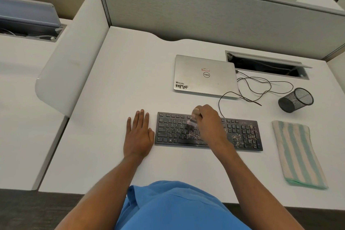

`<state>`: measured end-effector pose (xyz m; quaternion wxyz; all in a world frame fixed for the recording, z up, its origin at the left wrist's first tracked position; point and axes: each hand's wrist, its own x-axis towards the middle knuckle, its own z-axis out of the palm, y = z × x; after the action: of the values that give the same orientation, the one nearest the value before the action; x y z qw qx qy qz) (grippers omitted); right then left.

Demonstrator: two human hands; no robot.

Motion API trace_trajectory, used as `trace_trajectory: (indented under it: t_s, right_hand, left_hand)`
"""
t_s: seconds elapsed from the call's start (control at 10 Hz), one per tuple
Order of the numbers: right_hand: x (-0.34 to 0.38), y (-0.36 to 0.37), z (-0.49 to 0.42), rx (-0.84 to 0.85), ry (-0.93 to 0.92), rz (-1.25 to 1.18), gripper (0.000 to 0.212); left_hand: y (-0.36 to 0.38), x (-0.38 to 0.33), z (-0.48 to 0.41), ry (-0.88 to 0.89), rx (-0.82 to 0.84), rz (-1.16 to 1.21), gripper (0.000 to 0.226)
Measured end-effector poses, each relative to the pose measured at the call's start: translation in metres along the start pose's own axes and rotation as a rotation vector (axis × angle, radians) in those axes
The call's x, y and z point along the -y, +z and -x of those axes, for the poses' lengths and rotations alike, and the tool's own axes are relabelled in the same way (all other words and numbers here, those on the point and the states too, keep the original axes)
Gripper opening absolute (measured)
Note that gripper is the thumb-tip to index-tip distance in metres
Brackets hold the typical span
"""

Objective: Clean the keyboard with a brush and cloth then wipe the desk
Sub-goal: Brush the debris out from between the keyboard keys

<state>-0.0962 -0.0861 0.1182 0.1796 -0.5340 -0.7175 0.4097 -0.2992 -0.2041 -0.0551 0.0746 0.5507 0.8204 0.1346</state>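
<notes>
A black keyboard (242, 134) lies on the white desk (115, 84), with pale crumbs scattered over its right half. My right hand (210, 123) grips a small brush (193, 120) by its wooden handle, bristles down on the middle keys; the brush is blurred. My left hand (139, 134) rests flat on the desk just left of the keyboard, fingers straight. A folded cloth (296, 153) with green and beige stripes lies to the right of the keyboard.
A closed silver laptop (204, 75) sits behind the keyboard, with black cables (261, 87) trailing to a cable hatch (267, 64). A black mesh pen cup (295, 100) lies on its side at the right. A grey partition (214, 17) stands behind the desk.
</notes>
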Motion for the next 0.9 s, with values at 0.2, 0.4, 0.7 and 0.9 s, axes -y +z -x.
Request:
trace_trajectory:
  t_s: [0.2, 0.4, 0.7, 0.9]
  right_hand:
    - [0.013, 0.030, 0.001, 0.216, -0.042, 0.049, 0.018]
    - [-0.008, 0.030, -0.001, 0.161, 0.196, -0.242, 0.019]
    - [-0.011, 0.023, -0.005, 0.163, 0.295, -0.297, 0.018]
    - [0.002, 0.051, 0.006, 0.229, 0.238, -0.257, 0.018]
  left_hand:
    - [0.002, 0.001, 0.000, 0.001, -0.007, -0.005, 0.067]
    - [0.000, 0.000, 0.001, 0.005, -0.008, -0.005, 0.067]
    - [0.002, 0.001, 0.000, 0.007, -0.017, -0.007, 0.067]
    - [0.002, 0.000, 0.000, 0.003, -0.019, 0.003, 0.067]
